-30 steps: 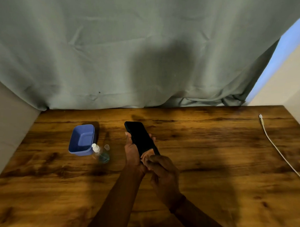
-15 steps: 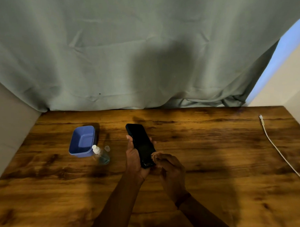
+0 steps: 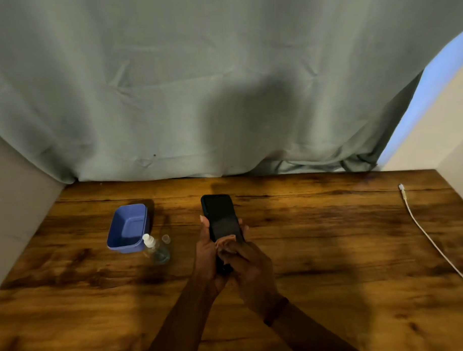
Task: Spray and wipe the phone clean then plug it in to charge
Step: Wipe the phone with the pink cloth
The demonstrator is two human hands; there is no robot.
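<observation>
I am holding the phone [image 3: 219, 217] above the table [image 3: 327, 257], just in front of me, with my left grip [image 3: 206, 256] wrapping it from the 9 o'clock side: thumb along that edge, fingertips showing past the 3 o'clock edge. My right grip [image 3: 248, 267] is lying over the phone's lower end with its fingers curled onto the dark screen. A paler patch is showing at the fingertips, but I cannot tell whether they are pinching a wipe or only pressing the glass. The phone's long axis is running roughly 6 to 12 o'clock, leaning a little towards 11. I am judging the charging port to be at the 6 o'clock end, which my right grip is hiding. The white cable [image 3: 430, 240] is lying well apart at about 3 o'clock, its plug end [image 3: 402, 188] pointing to 12 near the table's far edge, so my right grip is the nearer one for fetching it. At 9 o'clock the spray bottle [image 3: 155, 249] is standing with its cap [image 3: 166, 238] just beside it, close against the blue tub [image 3: 127, 227]. I am reading no brand or writing anywhere: the screen is showing black and the bottle is too small to make out a label.
</observation>
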